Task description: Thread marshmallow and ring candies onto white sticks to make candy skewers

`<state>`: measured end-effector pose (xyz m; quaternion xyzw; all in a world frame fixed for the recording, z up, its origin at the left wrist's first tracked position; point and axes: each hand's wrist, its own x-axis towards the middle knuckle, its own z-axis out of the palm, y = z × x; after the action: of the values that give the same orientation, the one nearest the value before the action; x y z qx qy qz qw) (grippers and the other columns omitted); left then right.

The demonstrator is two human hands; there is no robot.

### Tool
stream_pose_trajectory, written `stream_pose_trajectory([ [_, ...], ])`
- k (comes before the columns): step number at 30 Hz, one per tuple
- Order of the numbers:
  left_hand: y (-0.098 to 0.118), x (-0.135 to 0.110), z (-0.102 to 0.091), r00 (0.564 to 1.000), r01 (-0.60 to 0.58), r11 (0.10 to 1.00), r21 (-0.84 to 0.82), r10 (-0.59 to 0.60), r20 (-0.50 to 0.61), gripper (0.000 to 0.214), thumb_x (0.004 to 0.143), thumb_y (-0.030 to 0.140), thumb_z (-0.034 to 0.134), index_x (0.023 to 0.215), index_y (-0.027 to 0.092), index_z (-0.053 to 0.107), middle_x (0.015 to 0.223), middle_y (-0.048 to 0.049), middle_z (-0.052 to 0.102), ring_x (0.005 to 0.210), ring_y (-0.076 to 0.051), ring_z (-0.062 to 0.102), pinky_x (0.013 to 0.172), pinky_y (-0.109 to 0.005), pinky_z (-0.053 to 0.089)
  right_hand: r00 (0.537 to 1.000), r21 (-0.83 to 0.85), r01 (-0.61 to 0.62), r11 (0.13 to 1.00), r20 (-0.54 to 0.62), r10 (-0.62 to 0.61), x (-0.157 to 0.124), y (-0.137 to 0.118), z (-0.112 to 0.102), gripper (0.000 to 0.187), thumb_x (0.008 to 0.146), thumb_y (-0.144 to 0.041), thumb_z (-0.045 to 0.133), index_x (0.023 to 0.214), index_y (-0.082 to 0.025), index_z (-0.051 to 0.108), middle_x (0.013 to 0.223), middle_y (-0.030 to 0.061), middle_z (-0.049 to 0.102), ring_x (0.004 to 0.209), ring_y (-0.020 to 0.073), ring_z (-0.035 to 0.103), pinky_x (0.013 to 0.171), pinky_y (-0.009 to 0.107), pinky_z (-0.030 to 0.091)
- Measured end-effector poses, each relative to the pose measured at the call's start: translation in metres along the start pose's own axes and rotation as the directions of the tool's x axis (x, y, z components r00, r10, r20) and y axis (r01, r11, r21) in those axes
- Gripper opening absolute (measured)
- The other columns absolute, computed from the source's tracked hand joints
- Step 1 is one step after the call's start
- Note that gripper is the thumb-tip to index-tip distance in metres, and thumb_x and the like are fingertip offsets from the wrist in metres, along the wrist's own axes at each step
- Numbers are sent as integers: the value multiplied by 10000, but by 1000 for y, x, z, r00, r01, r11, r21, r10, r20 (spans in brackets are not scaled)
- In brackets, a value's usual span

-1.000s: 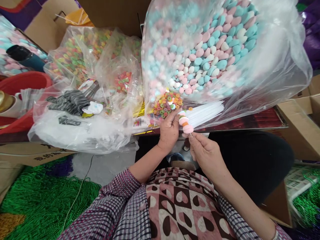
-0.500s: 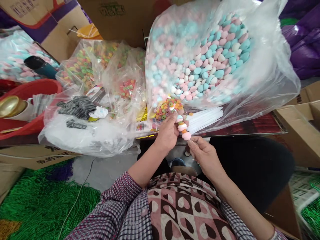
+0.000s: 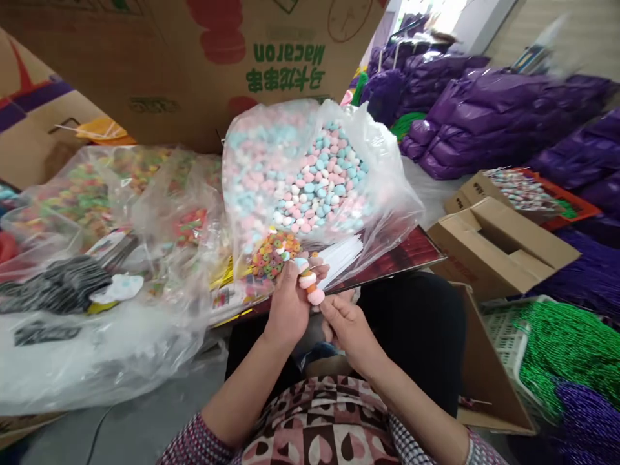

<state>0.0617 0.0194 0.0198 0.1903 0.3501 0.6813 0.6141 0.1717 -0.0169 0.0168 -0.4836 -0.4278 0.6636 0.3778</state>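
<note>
My left hand (image 3: 289, 303) is closed around the upper part of a candy skewer (image 3: 308, 281) threaded with pink, white, blue and orange pieces. At its lower end, just below a pink piece, my right hand (image 3: 347, 324) pinches the stick between thumb and fingers. Ring-shaped gummy candies (image 3: 271, 253) in orange, yellow, green and purple lie in a heap beyond my left hand. Right of them is a bundle of white sticks (image 3: 343, 257). Behind both, a large clear plastic bag (image 3: 387, 187) lies open, holding pink, blue and white marshmallows (image 3: 322, 184).
Bags of gummy rings (image 3: 82, 194) and a striped grey cloth (image 3: 53, 284) cover the left side. A large cardboard box (image 3: 194, 77) stands behind. To the right are an open carton (image 3: 504, 252), a white crate (image 3: 501, 332) with green strands and purple sacks (image 3: 484, 116).
The view has swung to the right and up, bringing the purple sacks and open carton into sight. Both hands stay on the candy skewer, which looks much the same.
</note>
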Motion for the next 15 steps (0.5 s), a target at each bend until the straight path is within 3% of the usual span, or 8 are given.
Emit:
stream_pose_trajectory([
  [3, 10, 3, 2, 998, -1, 1000, 6, 1, 68, 445, 863, 556, 596, 1203, 269, 604, 1194, -75, 694, 1006, -198, 696, 882, -344, 550, 965, -59, 188, 980, -173, -195, -6, -27, -32, 340, 848, -519, 632, 716, -206, 619, 465, -53, 480, 409, 74, 312, 414, 217, 210],
  [6, 19, 8, -5, 999, -30, 998, 50, 28, 41, 477, 849, 525, 628, 1270, 305, 577, 1235, -73, 680, 1026, -197, 689, 886, -337, 541, 782, -110, 408, 906, -470, -409, -6, -55, -81, 298, 831, -459, 679, 711, -194, 611, 499, -56, 484, 430, 64, 324, 419, 211, 214],
  [8, 21, 11, -12, 999, -54, 995, 78, 54, 10, 475, 817, 452, 689, 1256, 295, 594, 1163, -67, 708, 984, -190, 697, 863, -322, 541, 658, -164, 463, 871, -595, -462, 1, -66, -119, 281, 809, -460, 690, 761, -189, 629, 508, -57, 474, 447, 69, 339, 413, 208, 200],
  [9, 21, 12, -15, 998, -61, 994, 91, 62, 0, 466, 802, 418, 711, 1238, 286, 608, 1123, -62, 720, 958, -184, 701, 853, -316, 540, 630, -209, 436, 875, -623, -463, 8, -68, -139, 285, 801, -469, 683, 823, -187, 651, 518, -54, 480, 458, 78, 369, 412, 209, 208],
  [11, 19, 13, -22, 998, -66, 990, 121, 68, -16, 430, 784, 379, 729, 1188, 263, 635, 1045, -51, 737, 898, -170, 703, 832, -306, 538, 647, -369, 264, 891, -617, -447, 25, -66, -175, 349, 803, -515, 620, 863, -174, 660, 533, -41, 514, 420, 82, 343, 398, 227, 222],
  [12, 17, 13, -24, 997, -65, 988, 143, 68, -21, 407, 781, 375, 730, 1160, 250, 646, 1007, -45, 741, 866, -162, 700, 819, -304, 536, 686, -504, 130, 854, -576, -445, 35, -63, -190, 401, 828, -548, 550, 881, -168, 664, 542, -28, 537, 403, 87, 338, 395, 240, 242],
  [13, 15, 13, -27, 997, -66, 983, 172, 72, -27, 381, 779, 376, 729, 1126, 238, 656, 966, -36, 742, 837, -156, 695, 805, -301, 534, 728, -656, -11, 755, -523, -444, 44, -60, -204, 453, 855, -571, 475, 880, -164, 671, 548, -11, 563, 400, 99, 366, 400, 251, 279],
  [15, 11, 15, -32, 995, -83, 960, 267, 95, -31, 331, 784, 388, 716, 1064, 219, 670, 894, -18, 734, 813, -152, 682, 790, -297, 526, 756, -736, -87, 672, -488, -437, 62, -55, -224, 473, 845, -577, 478, 802, -158, 695, 527, 18, 590, 408, 121, 420, 422, 272, 326],
])
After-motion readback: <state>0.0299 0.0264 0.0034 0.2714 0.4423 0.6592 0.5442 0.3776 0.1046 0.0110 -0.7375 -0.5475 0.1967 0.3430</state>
